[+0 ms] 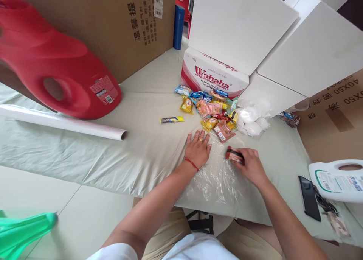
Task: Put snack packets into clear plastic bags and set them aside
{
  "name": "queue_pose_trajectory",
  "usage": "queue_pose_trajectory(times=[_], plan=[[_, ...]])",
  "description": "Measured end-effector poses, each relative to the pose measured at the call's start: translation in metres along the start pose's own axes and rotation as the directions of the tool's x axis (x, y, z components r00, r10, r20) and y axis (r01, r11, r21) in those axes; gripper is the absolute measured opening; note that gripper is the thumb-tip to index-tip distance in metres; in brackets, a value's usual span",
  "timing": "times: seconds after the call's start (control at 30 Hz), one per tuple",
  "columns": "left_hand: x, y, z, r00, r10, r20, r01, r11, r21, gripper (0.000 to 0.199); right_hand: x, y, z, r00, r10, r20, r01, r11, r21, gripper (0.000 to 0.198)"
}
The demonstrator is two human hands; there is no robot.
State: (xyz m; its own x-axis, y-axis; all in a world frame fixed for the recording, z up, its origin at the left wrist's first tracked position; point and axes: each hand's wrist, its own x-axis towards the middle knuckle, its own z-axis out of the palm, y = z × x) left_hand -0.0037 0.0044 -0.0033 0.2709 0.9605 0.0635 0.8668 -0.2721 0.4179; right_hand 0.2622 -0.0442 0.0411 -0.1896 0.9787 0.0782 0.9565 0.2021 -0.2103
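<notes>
At the left corner of the table stands a red bottle (85, 70), tilted in the view, and in front of it a white roll (70, 126) lies near the left part of the near edge. More to the right, a thin yellow packet (171, 119) lies alone on the cloth. Next comes the left hand (197, 149): it is spread flat, palm down, and grasps nothing. It rests at the left side of a clear plastic sheet (215, 178), which reaches toward the near edge of the table; whether it is a bag, I cannot tell. This plastic looks very thin, soft and slippery, so it is probably best pressed flat or pinched at a border. Beyond it, toward the far edge, is a heap of snack packets (211, 108). Right of the left hand, above the plastic, is a small brown packet (235, 155). The right hand (252, 164) grasps its right end with bent fingers. The packet seems light, with a smooth wrapper; its contents may crumble, so a gentle hold on the sides should suit. Near the right edge lies a black phone (309, 198).
</notes>
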Motion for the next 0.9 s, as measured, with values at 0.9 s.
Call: queue_pose_trajectory(times=[0.9], plan=[[-0.018, 0.000, -0.003, 0.999, -0.016, 0.047, 0.011, 0.995, 0.095, 0.060, -0.039, -0.058, -0.015, 0.997, -0.048, 0.067, 0.026, 0.955, 0.297, 0.040]])
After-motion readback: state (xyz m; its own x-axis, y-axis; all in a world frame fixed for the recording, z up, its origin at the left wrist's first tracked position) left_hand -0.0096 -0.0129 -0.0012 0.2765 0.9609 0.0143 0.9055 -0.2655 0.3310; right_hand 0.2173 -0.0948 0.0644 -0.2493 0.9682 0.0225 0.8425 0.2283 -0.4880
